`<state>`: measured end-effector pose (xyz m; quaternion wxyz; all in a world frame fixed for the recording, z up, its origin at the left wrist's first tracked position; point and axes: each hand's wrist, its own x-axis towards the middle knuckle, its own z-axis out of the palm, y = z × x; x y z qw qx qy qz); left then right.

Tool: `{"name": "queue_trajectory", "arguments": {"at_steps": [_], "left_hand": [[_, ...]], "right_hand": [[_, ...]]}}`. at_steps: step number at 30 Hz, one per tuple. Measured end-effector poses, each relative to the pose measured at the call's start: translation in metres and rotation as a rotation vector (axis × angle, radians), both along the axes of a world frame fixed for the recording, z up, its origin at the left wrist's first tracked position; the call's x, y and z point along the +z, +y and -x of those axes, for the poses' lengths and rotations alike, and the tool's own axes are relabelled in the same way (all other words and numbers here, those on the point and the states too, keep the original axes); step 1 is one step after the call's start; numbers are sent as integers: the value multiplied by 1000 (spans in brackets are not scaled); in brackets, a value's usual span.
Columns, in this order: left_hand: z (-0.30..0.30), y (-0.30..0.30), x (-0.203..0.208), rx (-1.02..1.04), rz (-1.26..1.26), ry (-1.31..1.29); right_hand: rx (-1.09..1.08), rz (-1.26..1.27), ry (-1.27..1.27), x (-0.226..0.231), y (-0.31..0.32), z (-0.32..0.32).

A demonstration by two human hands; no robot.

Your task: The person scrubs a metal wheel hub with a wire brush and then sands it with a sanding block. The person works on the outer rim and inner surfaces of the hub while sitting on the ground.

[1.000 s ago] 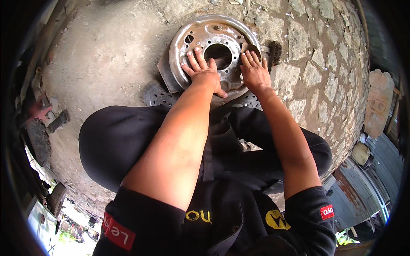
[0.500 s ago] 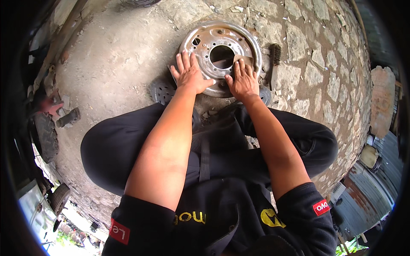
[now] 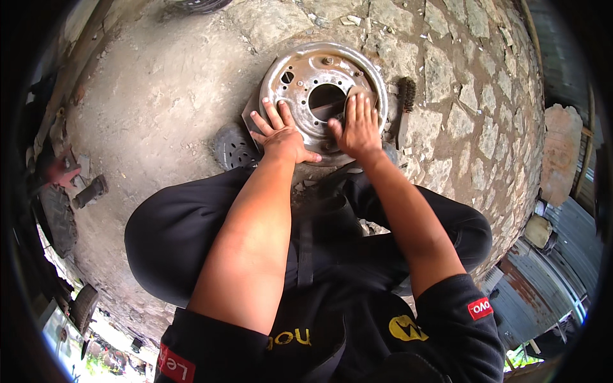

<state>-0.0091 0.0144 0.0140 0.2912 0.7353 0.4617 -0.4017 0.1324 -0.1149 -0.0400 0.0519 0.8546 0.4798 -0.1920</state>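
Note:
A round, rust-stained metal brake backing plate (image 3: pixel 310 59), with a large centre hole and small bolt holes, lies on the ground before my crossed legs. My left hand (image 3: pixel 281 140) rests on its near left edge, fingers spread and thumb stretched along the rim. On the plate's right side my right hand (image 3: pixel 361 131) presses a brown piece of sandpaper (image 3: pixel 352 93) to the metal with straight fingers. Only the sheet's far edge shows beyond the fingertips; the rest is under the hand. The right thumb is smeared by motion.
A wire brush (image 3: pixel 405 105) with dark bristles lies right of the plate. One grey clog (image 3: pixel 231 148) shows at its near left. Stone paving (image 3: pixel 463 115) spreads on the right, dusty ground on the left. A tyre (image 3: pixel 84 306) and corrugated metal sheets (image 3: pixel 530 300) stand farther out.
The plate and both hands sit slightly lower and farther left in the picture, as does the whole scene. My right hand has turned a little and its thumb has shifted on the plate.

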Motion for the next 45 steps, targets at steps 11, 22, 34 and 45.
{"name": "queue_trajectory", "arguments": {"at_steps": [11,22,34,45], "left_hand": [[6,-3,-14,31,-64,-104],[5,0,-10,36,-66,-104],[8,-4,-4,51,-41,-46],[5,0,-2,48,-44,-72]], "right_hand": [[-119,-10,27,1,29,-13],[-100,-39,-1,-3,27,9],[-62,49,85,8,16,29],[-152,-65,-3,-4,38,19]]}}
